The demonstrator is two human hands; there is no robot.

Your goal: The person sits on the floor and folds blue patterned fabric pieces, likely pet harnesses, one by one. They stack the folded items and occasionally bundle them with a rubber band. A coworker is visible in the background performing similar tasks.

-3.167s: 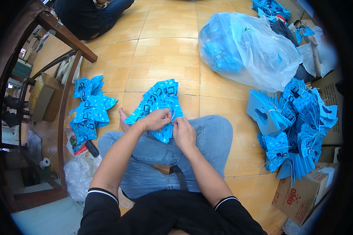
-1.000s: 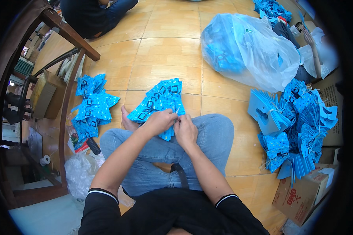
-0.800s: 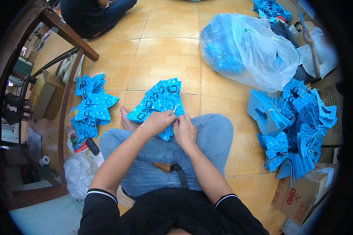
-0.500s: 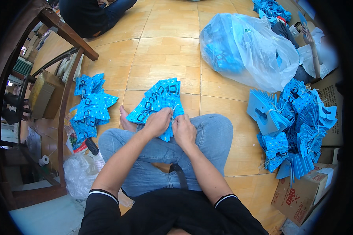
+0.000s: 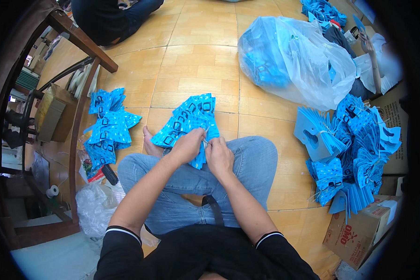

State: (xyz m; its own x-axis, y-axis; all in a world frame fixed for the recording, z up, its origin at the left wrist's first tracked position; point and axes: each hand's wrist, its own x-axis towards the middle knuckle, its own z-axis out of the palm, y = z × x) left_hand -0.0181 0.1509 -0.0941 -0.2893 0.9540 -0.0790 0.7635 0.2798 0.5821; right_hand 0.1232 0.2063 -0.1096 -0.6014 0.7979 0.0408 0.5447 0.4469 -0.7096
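A fanned bundle of blue printed cardboard pieces with dark-edged cut-outs [image 5: 182, 116] lies in front of my crossed legs, its near end over my lap. A thin pale string [image 5: 206, 138] runs around its narrow middle. My left hand [image 5: 187, 147] is closed at the left of that middle, fingers pinched on the string. Close beside it, my right hand [image 5: 220, 156] pinches the string from the right. The fingertips nearly meet, and partly hide the string and the cards beneath.
More tied blue bundles [image 5: 108, 133] lie at the left, by a wooden frame [image 5: 81, 39] and clear plastic [image 5: 95, 207]. A big plastic bag [image 5: 308, 65], a heap of blue bundles [image 5: 354, 140] and a cardboard box [image 5: 357, 228] stand right. Two people sit farther off.
Almost nothing differs. Both hands stay at the bundle's middle, with only a slight shift of the fingers at the string.
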